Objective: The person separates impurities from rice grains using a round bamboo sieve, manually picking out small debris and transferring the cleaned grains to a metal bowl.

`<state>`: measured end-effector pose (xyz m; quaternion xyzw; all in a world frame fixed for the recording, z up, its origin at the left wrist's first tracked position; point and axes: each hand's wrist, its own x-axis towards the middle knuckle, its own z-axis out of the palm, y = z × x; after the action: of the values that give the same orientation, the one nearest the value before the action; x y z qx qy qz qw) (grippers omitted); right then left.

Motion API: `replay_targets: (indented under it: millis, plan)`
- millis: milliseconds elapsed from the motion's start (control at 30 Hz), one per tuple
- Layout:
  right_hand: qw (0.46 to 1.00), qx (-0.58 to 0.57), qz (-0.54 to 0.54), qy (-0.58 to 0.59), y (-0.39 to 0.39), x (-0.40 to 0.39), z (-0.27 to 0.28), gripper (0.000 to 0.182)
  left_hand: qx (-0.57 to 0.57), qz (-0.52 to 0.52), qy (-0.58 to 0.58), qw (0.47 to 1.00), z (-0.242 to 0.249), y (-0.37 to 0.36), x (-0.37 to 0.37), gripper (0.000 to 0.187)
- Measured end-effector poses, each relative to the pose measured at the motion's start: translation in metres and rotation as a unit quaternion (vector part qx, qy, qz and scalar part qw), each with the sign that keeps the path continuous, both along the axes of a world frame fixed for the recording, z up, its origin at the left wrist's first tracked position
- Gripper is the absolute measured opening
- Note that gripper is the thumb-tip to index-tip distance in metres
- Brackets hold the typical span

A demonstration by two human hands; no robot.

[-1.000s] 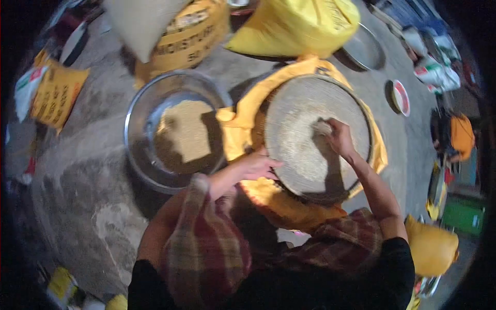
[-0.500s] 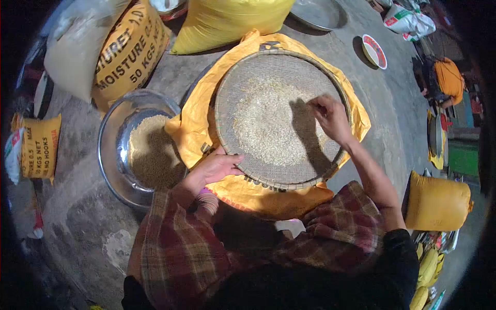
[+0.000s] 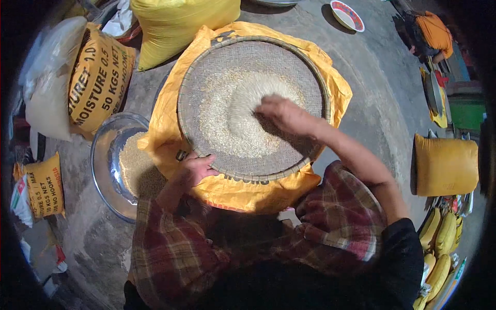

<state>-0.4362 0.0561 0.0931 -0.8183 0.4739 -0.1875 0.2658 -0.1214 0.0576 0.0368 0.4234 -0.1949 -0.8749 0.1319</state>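
The round woven tray [image 3: 217, 77] lies flat on a yellow sack [image 3: 320, 77]. The left hand [image 3: 196, 168] grips its near rim; the right hand [image 3: 276, 111] rests loosely on the grain [image 3: 227, 129]. A steel basin [image 3: 101, 160] sits just left; bare floor [image 3: 382, 98] lies right

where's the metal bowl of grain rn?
In the head view the metal bowl sits on the floor at the person's left, touching the yellow sack under the woven tray, just beyond the left hand gripping the tray's rim.
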Motion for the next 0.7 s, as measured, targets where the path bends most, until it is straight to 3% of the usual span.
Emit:
replay_targets:
  millis: [33,133,167,233,533,600,700]
  plan:
    - [0.996,-0.079,-0.024,-0.039,-0.006,-0.007,-0.001,0.032,0.0,-0.005,-0.003,1.0,0.002,0.0,-0.002,0.047]
    - [0.98,0.035,-0.162,-0.112,0.0,-0.038,0.018,0.024,0.014,-0.007,0.041,0.999,0.01,-0.002,-0.004,0.046]
    - [0.979,0.034,-0.165,-0.111,0.008,-0.048,0.019,0.024,0.001,-0.013,0.027,1.0,0.007,-0.002,-0.002,0.046]
    - [0.96,0.137,-0.242,-0.04,0.032,-0.057,0.018,0.018,-0.011,-0.02,0.016,1.0,0.01,-0.002,-0.005,0.046]
    - [0.985,0.052,-0.167,0.011,0.073,-0.007,-0.007,0.023,0.012,0.013,-0.008,1.0,0.016,-0.003,-0.006,0.04]
    - [0.988,0.042,-0.152,0.0,0.065,0.0,-0.009,0.024,-0.005,-0.031,0.029,0.999,0.0,-0.002,0.0,0.047]
    - [0.99,-0.056,-0.128,-0.001,0.056,0.019,-0.006,0.023,-0.017,-0.043,0.062,0.997,-0.01,-0.003,0.005,0.045]
